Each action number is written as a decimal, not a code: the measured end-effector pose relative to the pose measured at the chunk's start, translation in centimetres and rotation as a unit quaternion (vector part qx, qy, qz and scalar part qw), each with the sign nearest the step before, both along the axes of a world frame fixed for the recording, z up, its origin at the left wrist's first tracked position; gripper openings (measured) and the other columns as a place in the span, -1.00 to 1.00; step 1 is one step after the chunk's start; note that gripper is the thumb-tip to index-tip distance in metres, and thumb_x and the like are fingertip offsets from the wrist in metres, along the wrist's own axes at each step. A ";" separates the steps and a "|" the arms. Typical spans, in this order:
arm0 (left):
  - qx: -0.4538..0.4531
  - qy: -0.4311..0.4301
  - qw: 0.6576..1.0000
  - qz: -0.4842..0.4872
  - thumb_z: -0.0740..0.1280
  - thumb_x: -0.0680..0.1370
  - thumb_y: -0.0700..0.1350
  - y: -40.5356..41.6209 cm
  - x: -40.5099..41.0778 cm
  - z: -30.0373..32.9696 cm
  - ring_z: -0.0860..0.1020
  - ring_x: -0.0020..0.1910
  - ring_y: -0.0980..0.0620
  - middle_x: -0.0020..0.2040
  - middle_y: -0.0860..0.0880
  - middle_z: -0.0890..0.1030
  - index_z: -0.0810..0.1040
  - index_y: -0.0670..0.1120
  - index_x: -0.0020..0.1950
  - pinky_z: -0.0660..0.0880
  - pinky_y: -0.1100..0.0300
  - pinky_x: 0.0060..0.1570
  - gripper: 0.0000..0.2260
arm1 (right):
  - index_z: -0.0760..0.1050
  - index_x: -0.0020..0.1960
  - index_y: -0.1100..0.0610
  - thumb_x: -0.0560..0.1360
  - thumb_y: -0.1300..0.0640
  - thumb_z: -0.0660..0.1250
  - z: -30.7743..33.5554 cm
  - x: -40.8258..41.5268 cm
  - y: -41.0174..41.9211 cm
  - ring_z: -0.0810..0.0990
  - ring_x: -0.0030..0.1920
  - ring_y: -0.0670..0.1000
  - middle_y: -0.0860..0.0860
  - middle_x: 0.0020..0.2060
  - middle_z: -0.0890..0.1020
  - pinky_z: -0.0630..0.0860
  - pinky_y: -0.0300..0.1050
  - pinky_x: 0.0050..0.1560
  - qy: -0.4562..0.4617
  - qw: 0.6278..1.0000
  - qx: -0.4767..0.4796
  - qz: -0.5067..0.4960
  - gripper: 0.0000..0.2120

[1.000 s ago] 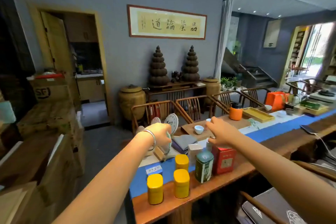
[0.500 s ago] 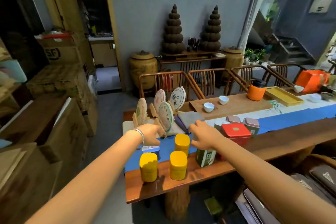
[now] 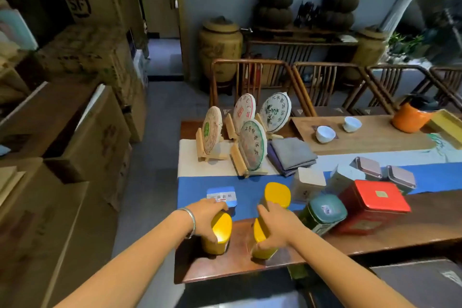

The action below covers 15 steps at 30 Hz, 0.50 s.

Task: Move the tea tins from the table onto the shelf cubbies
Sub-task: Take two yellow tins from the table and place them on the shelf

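Observation:
Three yellow tea tins stand at the near left end of the wooden table [image 3: 375,235]. My left hand [image 3: 208,217] grips the left yellow tin [image 3: 221,231] from above. My right hand [image 3: 275,224] grips the front yellow tin [image 3: 258,245] by its top. A third yellow tin [image 3: 277,194] stands just behind, on the blue runner [image 3: 250,190]. To the right sit a green tin [image 3: 325,212], a red square tin [image 3: 375,202], a pale square tin [image 3: 308,182] and several grey tins [image 3: 400,179]. A small flat blue tin [image 3: 222,196] lies beyond my left hand. No shelf is in sight.
Round tea cakes [image 3: 252,147] on wooden stands and a folded grey cloth [image 3: 291,155] sit further back. A board holds two white cups [image 3: 325,134], with an orange jar [image 3: 412,117] beside it. Chairs [image 3: 250,77] line the far side. Cardboard boxes [image 3: 75,137] fill the left.
The view has tilted down and drawn closer. Both hands have dropped from above the runner onto the two front yellow tins and closed around their tops.

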<state>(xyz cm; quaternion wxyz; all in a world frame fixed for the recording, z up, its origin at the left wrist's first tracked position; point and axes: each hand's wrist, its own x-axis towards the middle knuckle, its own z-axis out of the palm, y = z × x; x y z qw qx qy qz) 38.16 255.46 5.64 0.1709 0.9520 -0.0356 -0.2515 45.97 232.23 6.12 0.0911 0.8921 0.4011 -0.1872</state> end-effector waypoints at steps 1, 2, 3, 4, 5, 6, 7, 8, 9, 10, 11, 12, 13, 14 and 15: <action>-0.010 0.008 1.000 0.004 0.51 0.31 0.14 0.1 -0.1 -0.9 0.39 0.30 -0.08 0.34 -0.04 0.41 0.24 0.09 0.42 0.42 0.06 0.24 -0.23 | 0.18 0.42 0.16 0.31 -0.31 0.36 -0.8 0.2 -0.1 0.44 0.14 0.19 0.19 0.20 0.41 0.47 0.05 -0.01 0.008 1.000 -0.013 -0.002 -0.13; -0.020 0.014 1.000 0.009 0.51 0.28 0.16 0.1 -0.3 -1.8 0.40 0.29 -0.08 0.32 -0.03 0.41 0.23 0.11 0.41 0.43 0.06 0.23 -0.22 | 0.22 0.38 0.15 0.29 -0.31 0.37 -1.5 0.4 -0.1 0.45 0.11 0.19 0.18 0.18 0.42 0.46 0.04 -0.03 0.016 1.000 -0.017 -0.006 -0.15; -0.029 0.017 0.999 0.013 0.51 0.26 0.19 0.3 -0.5 -2.6 0.40 0.28 -0.08 0.31 -0.03 0.42 0.22 0.14 0.40 0.43 0.06 0.22 -0.21 | 0.26 0.32 0.14 0.27 -0.32 0.37 -2.1 0.5 0.0 0.47 0.08 0.18 0.16 0.14 0.44 0.46 0.02 -0.06 0.026 0.999 -0.018 -0.007 -0.19; -0.036 0.016 0.999 0.019 0.50 0.24 0.22 0.4 -0.7 -3.3 0.40 0.27 -0.07 0.31 -0.03 0.41 0.20 0.15 0.40 0.44 0.06 0.22 -0.19 | 0.27 0.29 0.13 0.25 -0.32 0.38 -2.6 0.5 0.1 0.48 0.04 0.16 0.15 0.12 0.45 0.46 0.01 -0.08 0.035 0.999 -0.018 -0.003 -0.21; -0.039 0.012 0.999 0.025 0.49 0.22 0.25 0.5 -0.7 -3.8 0.41 0.27 -0.08 0.31 -0.03 0.41 0.19 0.17 0.40 0.45 0.06 0.22 -0.17 | 0.25 0.30 0.12 0.24 -0.31 0.39 -3.0 0.6 0.3 0.48 0.04 0.15 0.14 0.11 0.45 0.46 0.00 -0.09 0.042 0.999 -0.019 0.003 -0.19; -0.039 0.007 0.999 0.031 0.46 0.20 0.27 0.6 -0.7 -4.3 0.41 0.26 -0.08 0.31 -0.03 0.40 0.17 0.17 0.39 0.46 0.05 0.21 -0.16 | 0.22 0.34 0.12 0.24 -0.31 0.39 -3.4 0.7 0.5 0.48 0.04 0.15 0.13 0.12 0.45 0.46 0.00 -0.10 0.049 0.999 -0.021 0.008 -0.16; -0.037 0.004 0.999 0.035 0.43 0.18 0.30 0.6 -0.7 -4.6 0.42 0.25 -0.10 0.31 -0.04 0.38 0.16 0.18 0.39 0.48 0.04 0.20 -0.15 | 0.19 0.36 0.11 0.23 -0.30 0.39 -3.7 0.7 0.5 0.47 0.06 0.14 0.12 0.14 0.44 0.46 0.00 -0.09 0.053 0.998 -0.018 0.009 -0.14; -0.035 0.002 0.999 0.040 0.41 0.17 0.32 0.6 -0.8 -4.9 0.42 0.25 -0.11 0.32 -0.04 0.37 0.14 0.18 0.39 0.49 0.03 0.18 -0.14 | 0.18 0.36 0.09 0.23 -0.30 0.39 -4.0 0.7 0.6 0.46 0.07 0.14 0.12 0.14 0.43 0.45 -0.01 -0.09 0.052 0.999 -0.011 0.009 -0.14; -0.034 0.000 0.998 0.044 0.39 0.16 0.32 0.5 -0.8 -5.2 0.43 0.24 -0.12 0.32 -0.05 0.35 0.13 0.18 0.39 0.49 0.03 0.16 -0.13 | 0.17 0.36 0.08 0.24 -0.30 0.39 -4.2 0.7 0.6 0.45 0.08 0.13 0.11 0.15 0.43 0.45 -0.02 -0.09 0.050 0.999 -0.004 0.008 -0.15; -0.033 -0.002 0.998 0.048 0.38 0.15 0.31 0.3 -0.9 -5.5 0.43 0.22 -0.13 0.32 -0.06 0.34 0.13 0.18 0.39 0.50 0.02 0.14 -0.13 | 0.17 0.36 0.08 0.24 -0.29 0.39 -4.4 0.7 0.5 0.44 0.08 0.12 0.11 0.16 0.42 0.45 -0.02 -0.09 0.051 0.999 0.000 0.008 -0.15; -0.033 -0.005 0.998 0.052 0.39 0.16 0.29 0.2 -1.2 -5.8 0.44 0.21 -0.14 0.32 -0.06 0.33 0.13 0.17 0.38 0.51 0.01 0.13 -0.15 | 0.17 0.36 0.08 0.24 -0.29 0.39 -4.6 0.6 0.4 0.44 0.08 0.11 0.10 0.16 0.42 0.45 -0.03 -0.09 0.056 0.998 0.000 0.009 -0.15; -0.032 -0.008 0.998 0.055 0.39 0.17 0.26 0.0 -1.4 -6.1 0.43 0.20 -0.15 0.32 -0.07 0.32 0.13 0.16 0.37 0.51 0.00 0.11 -0.16 | 0.17 0.36 0.08 0.23 -0.28 0.39 -4.8 0.6 0.3 0.43 0.09 0.11 0.10 0.16 0.41 0.45 -0.03 -0.08 0.061 0.998 -0.001 0.010 -0.15; -0.033 -0.011 0.998 0.059 0.41 0.18 0.23 -0.2 -1.6 -6.4 0.43 0.20 -0.16 0.32 -0.07 0.31 0.13 0.16 0.37 0.52 0.00 0.09 -0.17 | 0.16 0.37 0.08 0.23 -0.28 0.39 -4.9 0.6 0.1 0.42 0.09 0.11 0.09 0.17 0.40 0.44 -0.04 -0.08 0.064 0.998 -0.001 0.016 -0.14; -0.034 -0.016 0.997 0.065 0.41 0.18 0.20 -0.4 -1.8 -6.7 0.43 0.19 -0.16 0.32 -0.07 0.30 0.13 0.16 0.36 0.52 0.00 0.07 -0.18 | 0.15 0.38 0.09 0.22 -0.27 0.41 -5.0 0.6 -0.1 0.42 0.10 0.11 0.09 0.18 0.39 0.44 -0.03 -0.07 0.063 0.998 -0.001 0.026 -0.12; -0.034 -0.021 0.997 0.071 0.41 0.19 0.19 -0.4 -1.9 -6.9 0.43 0.18 -0.16 0.31 -0.06 0.30 0.13 0.16 0.36 0.53 -0.01 0.05 -0.19 | 0.13 0.40 0.10 0.21 -0.25 0.42 -5.1 0.8 -0.3 0.41 0.11 0.11 0.09 0.20 0.38 0.44 -0.03 -0.05 0.059 0.998 0.001 0.039 -0.09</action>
